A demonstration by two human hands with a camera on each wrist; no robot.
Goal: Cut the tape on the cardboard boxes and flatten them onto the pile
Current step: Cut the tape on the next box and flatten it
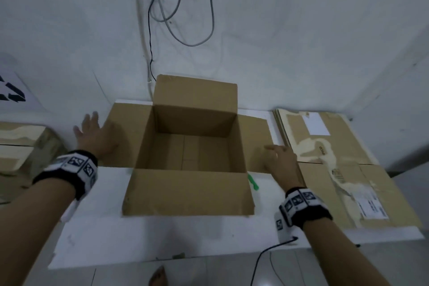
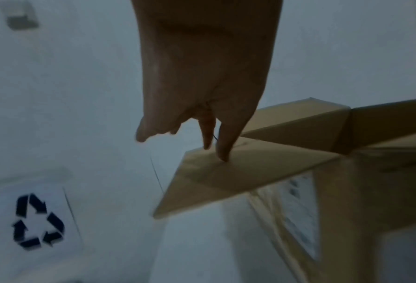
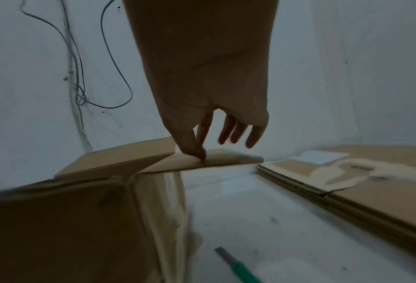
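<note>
Both hands lie wide and flat, the left hand and right hand spreading the side flaps of the open box at frame centre, likely readying it for flattening.

White board carries open box, cutter (green), flattened pile.

Count, all views. Open cardboard box: 1, with 4 flaps folded out. Hands: 2, the left hand resting flat on the left flap, the right hand touching the right flap with its thumb. Green-handled cutter: 1, below the right hand's touch point. Pile of flattened boxes: 1, beyond the right hand (sheet count unreadable from the edge). Unopened box: 1, outboard of the left hand. Recycling sign: 1. Wrist bands: 2.
</note>
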